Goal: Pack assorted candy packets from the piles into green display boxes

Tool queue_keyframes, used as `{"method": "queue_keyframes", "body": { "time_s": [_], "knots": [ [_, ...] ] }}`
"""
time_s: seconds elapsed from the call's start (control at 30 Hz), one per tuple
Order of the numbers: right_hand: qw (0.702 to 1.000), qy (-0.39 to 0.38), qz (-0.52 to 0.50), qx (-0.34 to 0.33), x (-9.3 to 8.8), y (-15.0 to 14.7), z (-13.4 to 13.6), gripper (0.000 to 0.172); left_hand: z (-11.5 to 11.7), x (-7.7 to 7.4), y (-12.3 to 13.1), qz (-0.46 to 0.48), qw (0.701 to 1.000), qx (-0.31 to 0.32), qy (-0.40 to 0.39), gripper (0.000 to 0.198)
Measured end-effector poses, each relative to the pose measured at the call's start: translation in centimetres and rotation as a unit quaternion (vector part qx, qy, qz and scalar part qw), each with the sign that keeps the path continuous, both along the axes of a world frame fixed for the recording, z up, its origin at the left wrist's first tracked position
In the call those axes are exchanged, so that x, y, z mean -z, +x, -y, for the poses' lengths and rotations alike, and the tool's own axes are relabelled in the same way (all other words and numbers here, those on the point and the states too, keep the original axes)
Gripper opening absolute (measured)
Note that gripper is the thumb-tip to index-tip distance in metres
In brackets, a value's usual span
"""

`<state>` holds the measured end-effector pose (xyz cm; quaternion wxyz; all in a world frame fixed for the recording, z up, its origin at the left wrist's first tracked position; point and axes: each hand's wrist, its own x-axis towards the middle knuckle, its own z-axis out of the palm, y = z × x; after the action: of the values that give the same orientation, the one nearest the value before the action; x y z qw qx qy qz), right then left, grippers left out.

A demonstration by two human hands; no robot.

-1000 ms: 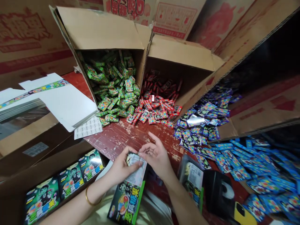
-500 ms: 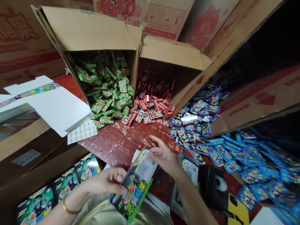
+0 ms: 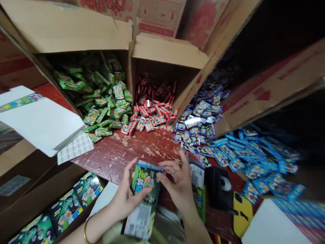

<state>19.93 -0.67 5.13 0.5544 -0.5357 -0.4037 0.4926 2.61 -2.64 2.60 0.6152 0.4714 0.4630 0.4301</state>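
Note:
A dark green printed box is held upright before my body, its bright lettering near the top and a pale label lower down. My left hand is wrapped round its left side, thumb across the front. At the box's upper right edge, my right hand has thumb and fingers close together with the index finger raised; whether it grips the box edge is hard to tell. Another printed box lies on the red table just right of my right hand.
Open cartons hold green packets, red packets and purple packets. Blue packets spread at right. A black dispenser and yellow phone sit nearby. White sheets and a carton with printed boxes are at left.
The held box has been turned round, so its lettering is now at the top and its label lower. My left hand has moved up its side. The whole view has shifted to the right.

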Motion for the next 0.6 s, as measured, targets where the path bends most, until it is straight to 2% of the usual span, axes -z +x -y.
{"method": "queue_keyframes", "body": {
  "time_s": [0.07,0.13,0.17,0.23,0.3,0.37,0.43,0.5,0.6],
  "knots": [
    [0.998,-0.053,-0.031,-0.027,-0.7,0.3,-1.5,0.071,1.0,0.6,0.0,0.002,0.999,0.035,0.035,0.084],
    [0.996,-0.075,-0.05,0.002,-0.4,0.2,-1.8,0.06,1.2,1.0,0.0,-0.015,0.998,0.035,0.054,0.07],
    [0.997,-0.054,-0.044,0.045,0.2,-0.1,-1.5,0.057,1.0,1.1,0.0,-0.028,0.997,0.036,0.056,0.061],
    [0.987,0.045,0.001,0.152,1.6,-1.1,-0.1,0.057,0.3,1.0,-0.1,-0.044,0.997,0.041,0.046,0.045],
    [0.968,0.141,0.053,0.199,3.2,-2.2,1.8,0.056,-0.6,0.8,-0.2,-0.051,0.998,0.034,0.032,0.035],
    [0.966,0.17,0.074,0.182,4.4,-3.1,3.3,0.055,-1.4,0.7,-0.1,-0.048,0.998,0.016,0.021,0.028],
    [0.977,0.143,0.059,0.148,4.9,-3.6,4.1,0.052,-1.9,0.7,0.2,-0.014,1.0,-0.003,0.009,0.023],
    [0.983,0.113,0.031,0.139,4.9,-3.8,4.1,0.052,-2.3,0.7,0.5,0.047,0.999,-0.018,-0.002,0.023],
    [0.979,0.124,0.011,0.16,4.3,-3.7,3.6,0.055,-2.7,0.5,0.7,0.104,0.994,-0.035,-0.001,0.026]
  ]
}}
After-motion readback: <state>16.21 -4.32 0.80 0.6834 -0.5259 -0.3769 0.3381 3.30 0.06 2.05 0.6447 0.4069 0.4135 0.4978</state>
